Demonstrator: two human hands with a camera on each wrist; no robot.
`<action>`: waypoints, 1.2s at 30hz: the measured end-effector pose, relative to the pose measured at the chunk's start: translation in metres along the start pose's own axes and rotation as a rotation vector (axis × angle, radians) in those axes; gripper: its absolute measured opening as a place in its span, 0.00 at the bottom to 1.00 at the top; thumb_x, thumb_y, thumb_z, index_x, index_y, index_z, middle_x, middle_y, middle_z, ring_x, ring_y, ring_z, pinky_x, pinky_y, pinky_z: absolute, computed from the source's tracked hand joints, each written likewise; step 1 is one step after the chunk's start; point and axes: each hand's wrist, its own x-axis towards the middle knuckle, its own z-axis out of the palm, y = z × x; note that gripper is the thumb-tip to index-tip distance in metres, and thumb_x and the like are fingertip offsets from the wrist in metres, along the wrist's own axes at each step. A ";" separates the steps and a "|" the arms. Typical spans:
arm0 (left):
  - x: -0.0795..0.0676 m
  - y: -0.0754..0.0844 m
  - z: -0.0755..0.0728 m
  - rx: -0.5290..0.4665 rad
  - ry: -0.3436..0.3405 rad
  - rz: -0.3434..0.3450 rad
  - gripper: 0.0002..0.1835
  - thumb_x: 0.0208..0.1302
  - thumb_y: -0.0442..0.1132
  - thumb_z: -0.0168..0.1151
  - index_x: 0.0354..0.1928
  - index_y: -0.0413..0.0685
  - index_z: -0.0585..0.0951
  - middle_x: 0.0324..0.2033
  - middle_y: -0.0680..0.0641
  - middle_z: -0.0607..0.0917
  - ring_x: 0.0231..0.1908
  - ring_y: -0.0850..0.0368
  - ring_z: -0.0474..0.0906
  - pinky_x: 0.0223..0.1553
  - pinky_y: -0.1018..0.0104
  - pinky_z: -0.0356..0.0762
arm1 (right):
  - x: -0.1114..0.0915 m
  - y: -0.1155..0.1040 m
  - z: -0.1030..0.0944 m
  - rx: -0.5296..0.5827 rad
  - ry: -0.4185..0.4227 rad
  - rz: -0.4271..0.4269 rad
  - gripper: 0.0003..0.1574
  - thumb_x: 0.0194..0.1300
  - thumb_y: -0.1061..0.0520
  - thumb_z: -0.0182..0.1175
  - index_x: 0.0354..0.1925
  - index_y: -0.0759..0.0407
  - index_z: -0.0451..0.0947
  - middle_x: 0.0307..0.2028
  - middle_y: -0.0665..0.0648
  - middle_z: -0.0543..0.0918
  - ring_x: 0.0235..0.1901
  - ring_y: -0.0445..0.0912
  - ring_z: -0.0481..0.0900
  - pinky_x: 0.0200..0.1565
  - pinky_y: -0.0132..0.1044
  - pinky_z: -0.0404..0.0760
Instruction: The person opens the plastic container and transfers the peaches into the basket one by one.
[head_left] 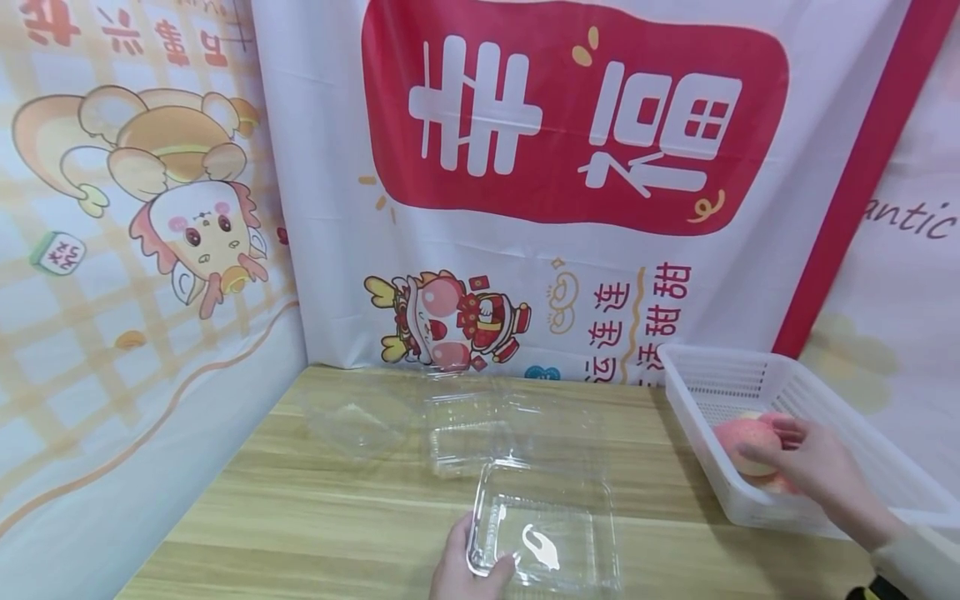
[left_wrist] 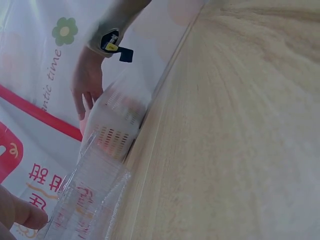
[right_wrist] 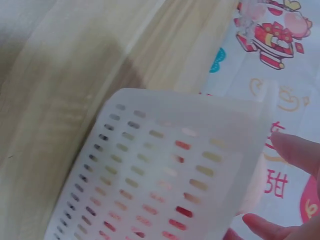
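A clear plastic box (head_left: 551, 533) is held at its left edge by my left hand (head_left: 471, 567), the thumb over its rim; it stands over the front of the table. Seen from the left wrist, the thumb (left_wrist: 30, 214) lies against the box's clear side (left_wrist: 95, 175). To the right, my right hand (head_left: 821, 467) reaches into a white slotted basket (head_left: 701, 454) and grips a pink and cream peach (head_left: 738, 437), thumb on the near side and fingers on the far side. In the right wrist view the basket wall (right_wrist: 200, 107) partly hides the peach (right_wrist: 255, 187).
Behind the held box, several more clear plastic boxes (head_left: 465, 425) stand on the wooden table (head_left: 322, 525). More pinkish fruit shows through the basket's slots. A printed cloth (head_left: 330, 208) hangs along the table's back edge, and another patterned cloth (head_left: 112, 350) borders the left.
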 end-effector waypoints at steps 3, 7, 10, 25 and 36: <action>0.000 0.000 0.000 0.004 0.004 -0.001 0.40 0.51 0.40 0.73 0.65 0.34 0.67 0.51 0.36 0.81 0.44 0.42 0.79 0.47 0.42 0.76 | -0.003 -0.007 0.000 0.010 0.004 0.009 0.54 0.64 0.38 0.64 0.66 0.79 0.60 0.61 0.81 0.67 0.56 0.70 0.71 0.33 0.25 0.75; 0.000 0.001 0.000 0.007 0.002 -0.007 0.40 0.50 0.40 0.73 0.65 0.34 0.68 0.51 0.36 0.81 0.44 0.41 0.78 0.47 0.41 0.76 | -0.009 -0.021 0.002 0.050 0.031 0.023 0.56 0.66 0.34 0.59 0.68 0.78 0.56 0.61 0.81 0.66 0.56 0.70 0.70 0.38 0.39 0.80; -0.001 0.001 -0.001 0.007 -0.004 -0.005 0.40 0.50 0.39 0.73 0.65 0.34 0.67 0.51 0.36 0.80 0.45 0.40 0.78 0.48 0.40 0.75 | -0.013 -0.032 0.005 0.073 0.077 0.022 0.57 0.66 0.33 0.59 0.70 0.76 0.55 0.61 0.81 0.66 0.58 0.72 0.66 0.47 0.56 0.76; 0.000 0.002 -0.002 -0.012 -0.022 -0.018 0.42 0.52 0.40 0.72 0.66 0.33 0.65 0.53 0.33 0.79 0.46 0.39 0.78 0.48 0.39 0.75 | -0.033 -0.075 0.032 0.110 0.317 -0.141 0.40 0.63 0.45 0.67 0.62 0.70 0.70 0.58 0.73 0.73 0.56 0.70 0.70 0.50 0.52 0.80; -0.003 0.007 -0.003 -0.075 -0.058 -0.061 0.46 0.55 0.43 0.72 0.69 0.30 0.60 0.63 0.25 0.67 0.59 0.23 0.64 0.57 0.29 0.63 | -0.045 -0.096 0.052 0.190 0.271 -0.141 0.36 0.64 0.46 0.67 0.62 0.67 0.71 0.58 0.69 0.73 0.54 0.68 0.75 0.43 0.21 0.78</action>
